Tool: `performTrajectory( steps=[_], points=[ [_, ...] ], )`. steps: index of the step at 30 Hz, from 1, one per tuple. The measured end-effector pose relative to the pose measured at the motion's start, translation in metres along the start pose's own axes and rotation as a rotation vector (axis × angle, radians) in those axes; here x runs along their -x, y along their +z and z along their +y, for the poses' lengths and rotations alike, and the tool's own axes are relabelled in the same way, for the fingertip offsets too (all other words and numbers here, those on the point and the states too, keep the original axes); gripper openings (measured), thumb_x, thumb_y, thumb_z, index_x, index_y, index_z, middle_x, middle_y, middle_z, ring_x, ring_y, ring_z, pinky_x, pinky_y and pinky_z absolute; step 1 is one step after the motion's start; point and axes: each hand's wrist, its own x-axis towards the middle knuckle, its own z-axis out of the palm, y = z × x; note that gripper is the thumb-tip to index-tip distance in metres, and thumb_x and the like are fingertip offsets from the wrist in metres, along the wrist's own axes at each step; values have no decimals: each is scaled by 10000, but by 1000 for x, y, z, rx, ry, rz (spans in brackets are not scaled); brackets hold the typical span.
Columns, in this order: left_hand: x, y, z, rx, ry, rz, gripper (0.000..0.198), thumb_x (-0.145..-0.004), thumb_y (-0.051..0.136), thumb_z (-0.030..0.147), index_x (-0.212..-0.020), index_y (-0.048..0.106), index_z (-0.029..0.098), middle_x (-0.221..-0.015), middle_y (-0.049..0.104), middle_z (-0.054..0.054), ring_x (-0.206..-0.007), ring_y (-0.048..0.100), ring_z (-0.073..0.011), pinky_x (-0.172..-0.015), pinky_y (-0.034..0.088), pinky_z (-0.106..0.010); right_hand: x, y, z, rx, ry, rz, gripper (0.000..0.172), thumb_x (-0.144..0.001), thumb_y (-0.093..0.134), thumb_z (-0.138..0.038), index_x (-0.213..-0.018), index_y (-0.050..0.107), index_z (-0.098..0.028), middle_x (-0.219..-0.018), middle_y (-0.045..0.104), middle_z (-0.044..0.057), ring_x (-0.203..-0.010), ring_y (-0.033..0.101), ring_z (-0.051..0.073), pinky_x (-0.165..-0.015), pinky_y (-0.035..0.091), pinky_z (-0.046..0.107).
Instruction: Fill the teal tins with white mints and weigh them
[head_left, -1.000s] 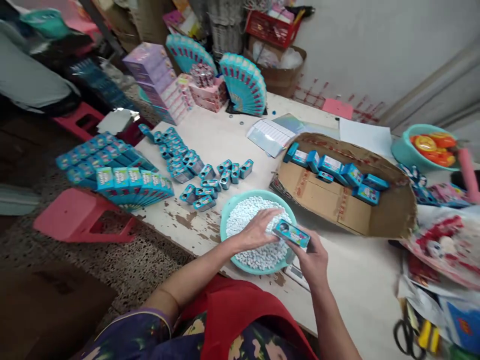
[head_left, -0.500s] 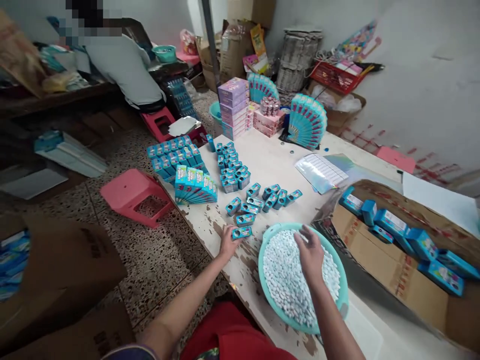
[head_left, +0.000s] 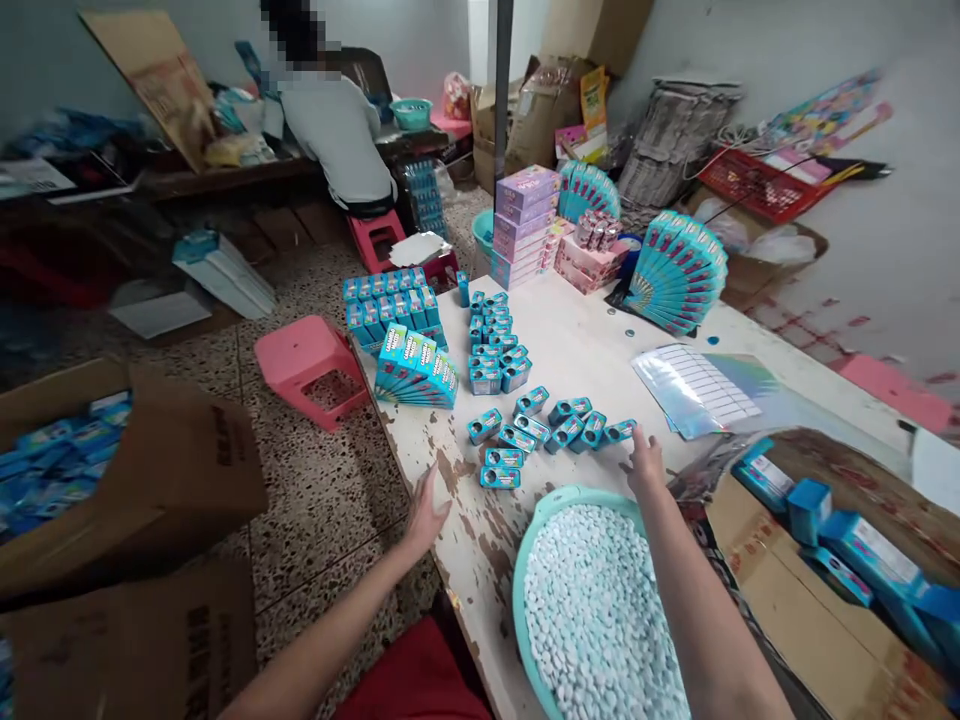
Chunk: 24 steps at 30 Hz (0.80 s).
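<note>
Our left hand (head_left: 429,512) and right hand (head_left: 646,462) spread over a white table (head_left: 574,345).
Our left fingers stand apart above the table's left edge, near the small blue boxes (head_left: 501,478) on the tabletop. Our right fingers, also apart, lie right by the rightmost box; we cannot tell whether they touch it. A bowl (head_left: 523,560) of white pellets (head_left: 585,610) sits partly beneath our right forearm, a carton (head_left: 776,565) bounds that side, and bare tabletop runs between boxes and paper sheets (head_left: 697,388).
</note>
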Motion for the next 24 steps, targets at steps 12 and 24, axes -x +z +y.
performTrajectory(
  steps=[12,24],
  points=[
    [-173,-157,-40,214,-208,364,554,-821,438,486,-1253,517,148,-1350,501,-142,-1277,442,-258,-1074,340,-424,146,53,-44,-141,-446,-273,610,-704,645,-579,-1168,605,-184,-1208,597,118,-1131,538,275,-989,410,442],
    [-283,-168,-53,9,-181,-257,769,-644,666,519,-1269,410,152,-817,581,-23,-753,593,-217,-714,482,-351,222,338,21,-565,406,-422,865,-636,414,-876,-1356,339,-401,-1473,331,67,-1164,505,275,-746,496,401]
  ],
)
